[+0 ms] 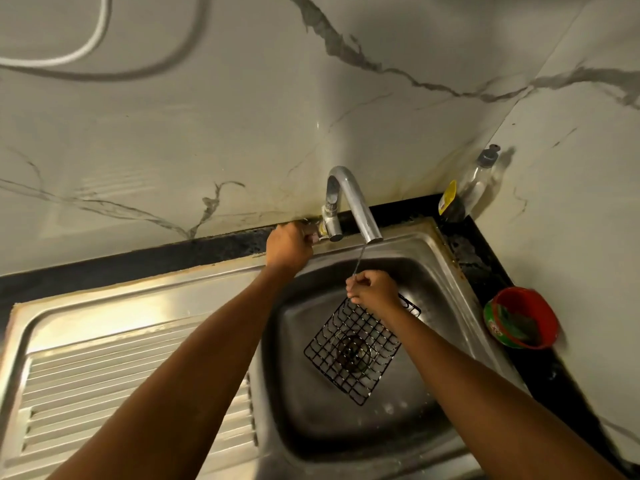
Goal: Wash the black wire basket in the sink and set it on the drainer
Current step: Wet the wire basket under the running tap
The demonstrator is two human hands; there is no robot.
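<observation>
The black wire basket (353, 351) is held inside the stainless steel sink (446, 271), tilted, with its grid hanging over the drain (353, 353) and its upper edge raised toward 12 o'clock. That upper edge is gripped by the right hand (374, 289), whose fingers (356, 292) are clamped on the wire. A thin stream of water (359, 261) is seen falling from the curved chrome tap (349, 206) onto this hand. At 10 o'clock from the basket, the tap handle (313, 235) at the base of the tap is grasped by the left hand (289, 247), its fingers curled shut around it. The ribbed drainer (114, 368) is found at 9 o'clock from the sink basin. On the black worktop (485, 268) at 3 o'clock from the basket, a red tub with a green label (523, 318) is set, and a clear bottle with a grey cap (479, 178) is stood in the corner at 1 o'clock, just beside a dark jar with a yellow label (450, 202). The marble-patterned wall (207, 116) is crossed by a white cable (93, 36).
</observation>
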